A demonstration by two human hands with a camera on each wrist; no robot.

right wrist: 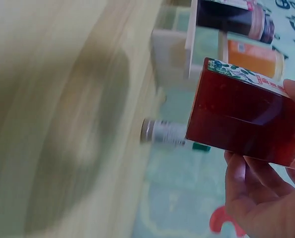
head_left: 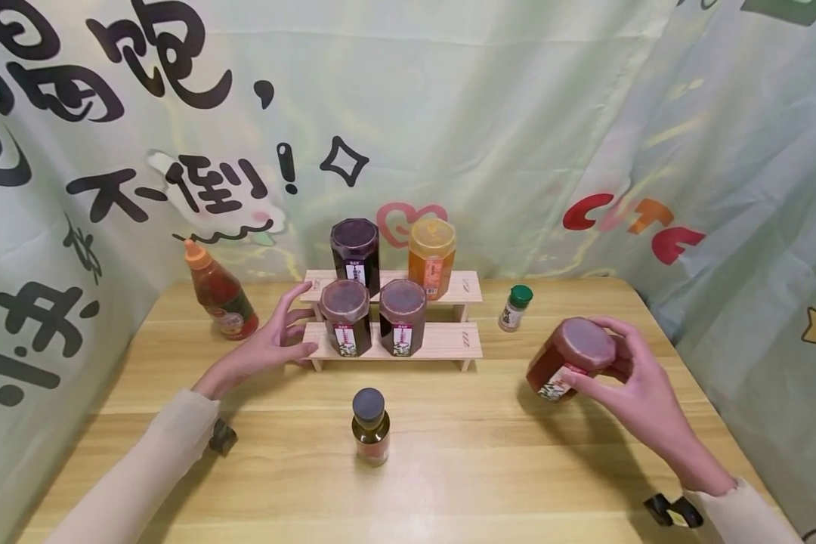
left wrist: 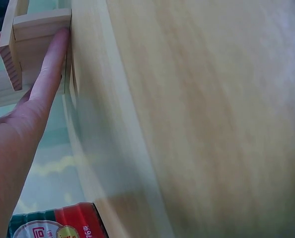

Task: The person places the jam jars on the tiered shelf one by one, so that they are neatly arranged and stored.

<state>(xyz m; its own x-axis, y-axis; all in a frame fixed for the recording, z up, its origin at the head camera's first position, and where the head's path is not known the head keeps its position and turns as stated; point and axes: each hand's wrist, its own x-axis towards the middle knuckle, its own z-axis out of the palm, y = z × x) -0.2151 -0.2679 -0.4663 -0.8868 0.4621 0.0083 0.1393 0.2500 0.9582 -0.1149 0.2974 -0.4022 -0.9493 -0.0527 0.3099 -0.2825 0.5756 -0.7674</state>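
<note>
In the head view my right hand [head_left: 642, 378] grips a hexagonal jar of dark red jam [head_left: 557, 359], held tilted above the right part of the table. The right wrist view shows the jar's [right wrist: 247, 114] red sides, with the thumb and fingers around its lid end. My left hand [head_left: 265, 344] touches the left end of a two-step wooden rack [head_left: 449, 340]; one straight finger [left wrist: 50, 69] lies along its side. Two dark jars [head_left: 345, 321] [head_left: 403, 321] stand on the lower step. A dark purple jar [head_left: 355, 249] and an orange-yellow jar [head_left: 433, 257] stand on the upper one.
A red sauce bottle [head_left: 224, 298] with an orange cap stands left of the rack. The green-capped seasoning shaker [head_left: 515, 308] is to its right. Nearer the front is a small dark-capped bottle [head_left: 371, 431]. Printed cloth [head_left: 489, 136] hangs behind the wooden table [head_left: 279, 483] and at both sides.
</note>
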